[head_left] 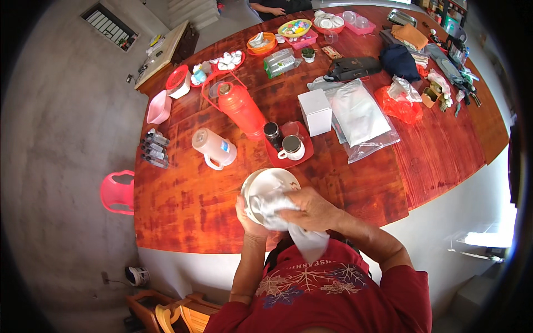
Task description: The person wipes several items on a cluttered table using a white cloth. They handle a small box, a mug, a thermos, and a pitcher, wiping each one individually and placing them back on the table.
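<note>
Over the near edge of the table, my left hand (pixel 251 219) grips a white bowl (pixel 276 178) from its left side. The bowl is tilted with its inside facing up, and a second rim shows at its left edge; whether two bowls are stacked I cannot tell. A white cloth (pixel 311 244) is bunched in my right hand (pixel 313 210), pressed against the bowl's inside, with one end hanging below. Motion blurs the cloth. Just beyond the bowl, a red tray (pixel 306 157) bears a lidded white mug (pixel 291 149), a dark tumbler (pixel 272 135) and a clear cup.
A red thermos flask (pixel 239 108) and a pale plastic jug (pixel 214 147) stand left of the tray. To the right are a white box (pixel 315 112) and plastic-wrapped white packs (pixel 361 116). Dishes and baskets line the far side. A pink chair (pixel 117 192) is at left.
</note>
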`<state>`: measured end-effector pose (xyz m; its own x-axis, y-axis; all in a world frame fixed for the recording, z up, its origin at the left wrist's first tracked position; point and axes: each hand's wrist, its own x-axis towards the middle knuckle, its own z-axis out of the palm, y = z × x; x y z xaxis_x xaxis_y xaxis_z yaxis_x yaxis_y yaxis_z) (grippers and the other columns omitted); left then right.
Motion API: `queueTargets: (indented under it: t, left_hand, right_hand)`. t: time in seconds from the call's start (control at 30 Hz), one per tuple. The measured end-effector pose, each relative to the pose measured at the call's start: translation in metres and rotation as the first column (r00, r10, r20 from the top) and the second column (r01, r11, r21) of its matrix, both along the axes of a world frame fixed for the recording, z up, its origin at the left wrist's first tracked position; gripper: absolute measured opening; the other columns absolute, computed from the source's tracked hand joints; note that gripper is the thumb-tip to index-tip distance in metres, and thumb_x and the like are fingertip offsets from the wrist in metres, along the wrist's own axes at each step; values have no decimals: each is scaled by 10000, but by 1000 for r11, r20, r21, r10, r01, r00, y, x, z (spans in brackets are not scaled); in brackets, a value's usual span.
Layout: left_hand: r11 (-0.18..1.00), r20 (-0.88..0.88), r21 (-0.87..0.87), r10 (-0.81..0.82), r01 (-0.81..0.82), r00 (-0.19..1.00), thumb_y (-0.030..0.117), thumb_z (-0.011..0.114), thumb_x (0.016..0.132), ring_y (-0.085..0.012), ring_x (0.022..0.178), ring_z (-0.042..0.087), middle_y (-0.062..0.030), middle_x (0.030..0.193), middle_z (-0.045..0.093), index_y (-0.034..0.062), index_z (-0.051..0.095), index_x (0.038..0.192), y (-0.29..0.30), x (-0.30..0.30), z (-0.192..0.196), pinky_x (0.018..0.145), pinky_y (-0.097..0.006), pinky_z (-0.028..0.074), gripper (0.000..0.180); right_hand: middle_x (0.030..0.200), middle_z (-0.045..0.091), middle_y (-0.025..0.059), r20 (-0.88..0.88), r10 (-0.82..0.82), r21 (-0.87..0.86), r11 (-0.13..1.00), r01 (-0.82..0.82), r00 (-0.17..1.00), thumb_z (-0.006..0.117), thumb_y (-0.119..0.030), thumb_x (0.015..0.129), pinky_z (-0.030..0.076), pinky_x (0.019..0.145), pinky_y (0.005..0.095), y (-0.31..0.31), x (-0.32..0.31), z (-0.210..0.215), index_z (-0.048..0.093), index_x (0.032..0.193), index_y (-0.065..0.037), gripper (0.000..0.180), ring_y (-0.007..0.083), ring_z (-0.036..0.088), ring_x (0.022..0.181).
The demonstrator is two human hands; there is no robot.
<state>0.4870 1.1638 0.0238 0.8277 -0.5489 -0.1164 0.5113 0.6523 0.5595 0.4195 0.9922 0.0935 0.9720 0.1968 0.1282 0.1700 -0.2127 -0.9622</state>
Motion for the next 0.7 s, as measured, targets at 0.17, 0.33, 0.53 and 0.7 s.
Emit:
queueTargets:
  t: [0.17, 0.33, 0.53, 0.7]
  left_hand:
    - [996, -11, 7, 93, -93, 996, 633, 381, 839, -285, 1205, 428, -101, 1322, 453, 93, 424, 1309, -6, -6, 1, 1012, -451, 341, 717]
    - [999, 139, -14, 31, -29, 990, 628, 364, 846, -313, 1182, 436, -161, 1292, 455, 33, 407, 1306, 0, -3, 22, 1000, -452, 349, 753]
    - [974, 91, 184, 117, -132, 989, 640, 376, 833, -331, 1151, 470, -176, 1256, 489, 3, 394, 1304, 9, -10, 8, 966, -452, 389, 792]
    - [986, 112, 72, 139, -147, 984, 617, 452, 805, -307, 1134, 495, -146, 1255, 498, 28, 388, 1312, 13, -3, 12, 955, -430, 411, 779]
  right_hand:
    - [898, 567, 62, 618, -418, -349, 613, 709, 665, 630, -107, 647, 489, 610, 333, 33, 23, -12, 635, 847, -48, 209, 223, 533, 795]
    - [1039, 532, 7, 647, -96, -362, 834, 416, 756, 655, -117, 586, 488, 664, 413, 42, 25, -3, 630, 767, -83, 186, 220, 506, 915]
    - [977, 531, 25, 394, 142, -542, 834, 105, 908, 637, -80, 647, 509, 646, 409, 28, 10, 3, 625, 802, -76, 156, 240, 540, 894]
    - [919, 505, 96, 531, -256, -497, 678, 542, 808, 623, -116, 670, 523, 549, 346, 38, 10, -14, 638, 805, -58, 148, 253, 535, 884]
